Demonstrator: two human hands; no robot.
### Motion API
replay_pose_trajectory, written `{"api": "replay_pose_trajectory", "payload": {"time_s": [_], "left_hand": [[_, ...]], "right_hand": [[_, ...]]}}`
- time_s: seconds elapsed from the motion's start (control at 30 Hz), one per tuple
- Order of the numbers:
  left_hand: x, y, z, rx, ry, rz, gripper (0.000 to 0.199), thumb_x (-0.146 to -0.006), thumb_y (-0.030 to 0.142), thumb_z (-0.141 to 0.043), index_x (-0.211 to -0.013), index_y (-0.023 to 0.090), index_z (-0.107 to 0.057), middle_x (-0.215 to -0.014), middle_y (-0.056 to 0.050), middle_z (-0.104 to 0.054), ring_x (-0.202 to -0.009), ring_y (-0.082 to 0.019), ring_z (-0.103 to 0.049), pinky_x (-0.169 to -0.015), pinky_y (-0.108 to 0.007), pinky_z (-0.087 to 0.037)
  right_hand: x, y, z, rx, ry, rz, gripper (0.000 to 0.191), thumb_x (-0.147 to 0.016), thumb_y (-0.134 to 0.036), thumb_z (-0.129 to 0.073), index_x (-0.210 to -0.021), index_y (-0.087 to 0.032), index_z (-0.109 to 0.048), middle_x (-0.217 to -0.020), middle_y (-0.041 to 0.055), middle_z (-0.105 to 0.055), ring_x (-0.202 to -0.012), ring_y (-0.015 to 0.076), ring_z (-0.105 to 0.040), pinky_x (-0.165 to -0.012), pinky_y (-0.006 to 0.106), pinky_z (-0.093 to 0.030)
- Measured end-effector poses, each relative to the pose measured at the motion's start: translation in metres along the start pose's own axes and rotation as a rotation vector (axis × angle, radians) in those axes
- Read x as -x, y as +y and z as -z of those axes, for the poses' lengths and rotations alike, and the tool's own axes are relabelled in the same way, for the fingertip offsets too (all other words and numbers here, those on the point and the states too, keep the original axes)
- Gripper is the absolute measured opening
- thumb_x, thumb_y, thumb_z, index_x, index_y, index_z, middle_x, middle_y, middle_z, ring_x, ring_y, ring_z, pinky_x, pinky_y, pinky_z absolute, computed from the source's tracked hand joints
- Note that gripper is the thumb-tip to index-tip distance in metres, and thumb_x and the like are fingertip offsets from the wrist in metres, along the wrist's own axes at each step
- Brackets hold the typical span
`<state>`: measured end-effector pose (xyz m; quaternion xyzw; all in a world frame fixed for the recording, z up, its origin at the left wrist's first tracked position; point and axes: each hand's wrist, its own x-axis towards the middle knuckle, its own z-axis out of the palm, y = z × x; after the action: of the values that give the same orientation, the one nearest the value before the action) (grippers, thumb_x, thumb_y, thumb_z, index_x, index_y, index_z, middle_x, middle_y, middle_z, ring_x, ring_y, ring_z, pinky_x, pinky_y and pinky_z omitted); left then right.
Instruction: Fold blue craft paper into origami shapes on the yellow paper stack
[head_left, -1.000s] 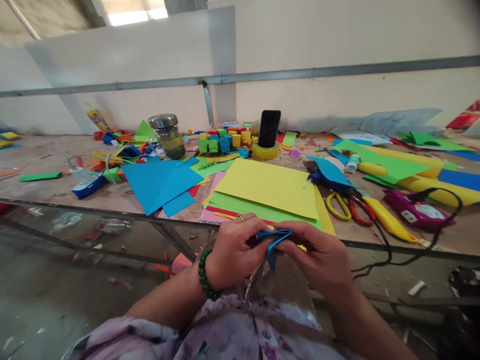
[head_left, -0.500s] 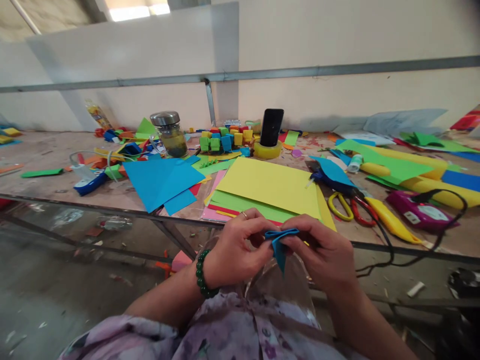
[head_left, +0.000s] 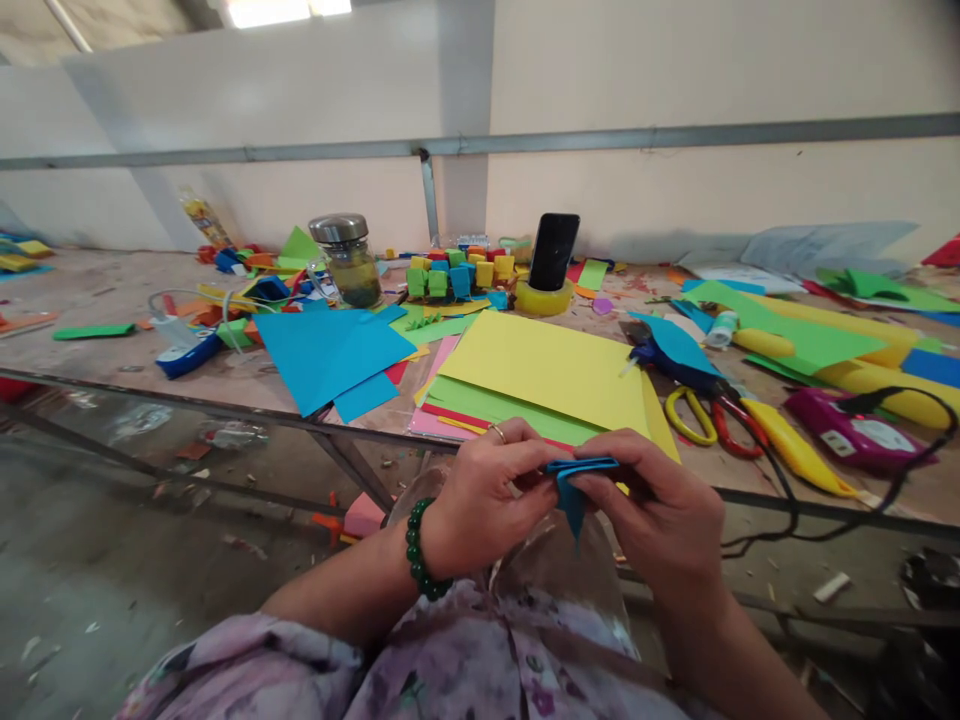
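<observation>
Between both hands, just in front of the table's edge, is a small piece of folded blue paper (head_left: 574, 495). A pointed flap hangs down from its flat, layered top. My left hand (head_left: 501, 492) is closed, pinching the paper's left end between thumb and fingers; it wears a ring, with a green bead bracelet at the wrist. On the other end, my right hand (head_left: 656, 505) is closed as well, its thumb under the top fold. Fingers cover part of the folds. Beyond the hands lies a stack of coloured sheets with a yellow sheet (head_left: 540, 370) on top.
Blue sheets (head_left: 330, 355) lie left of the stack. Scissors (head_left: 690, 415), a glue gun (head_left: 675, 360) and a purple power strip (head_left: 859, 430) with a black cable are at right. Behind stand a glass jar (head_left: 352, 265), folded paper blocks (head_left: 459, 275) and a phone (head_left: 553, 250).
The view has shifted slightly, so hands and table sit a little differently in the picture. Both hands keep their pinch on the blue paper, whose top fold looks flatter now.
</observation>
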<state>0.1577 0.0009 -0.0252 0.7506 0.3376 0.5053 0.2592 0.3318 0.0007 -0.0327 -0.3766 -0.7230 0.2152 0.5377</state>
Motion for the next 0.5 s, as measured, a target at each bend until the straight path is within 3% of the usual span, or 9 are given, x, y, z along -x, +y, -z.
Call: {"api": "replay_pose_trajectory", "payload": {"time_s": [0.23,0.5], "left_hand": [[-0.0011,0.0034,0.0007,0.074,-0.016,-0.007,0.029,-0.077,0.003,-0.058,-0.097,0.015,-0.075,-0.077,-0.005,-0.066,-0.073,-0.012,-0.059,-0.065,-0.02,-0.048],[-0.0005,-0.0003,0.0,0.062,-0.029,-0.036,0.03,-0.079,0.005,-0.054,-0.101,0.013,-0.074,-0.084,-0.008,-0.067,-0.078,-0.013,-0.061,-0.071,-0.021,-0.051]], "right_hand": [[0.0019,0.0013,-0.0022,0.01,0.015,-0.042,0.01,-0.082,-0.017,-0.07,-0.089,-0.023,-0.065,-0.077,-0.0039,-0.065,-0.062,0.0072,-0.059,-0.054,0.015,-0.05],[0.0017,0.0031,-0.0028,0.042,0.035,-0.023,0.013,-0.08,-0.016,-0.072,-0.09,-0.023,-0.066,-0.077,-0.0031,-0.066,-0.062,0.0085,-0.059,-0.054,0.018,-0.05]]}}
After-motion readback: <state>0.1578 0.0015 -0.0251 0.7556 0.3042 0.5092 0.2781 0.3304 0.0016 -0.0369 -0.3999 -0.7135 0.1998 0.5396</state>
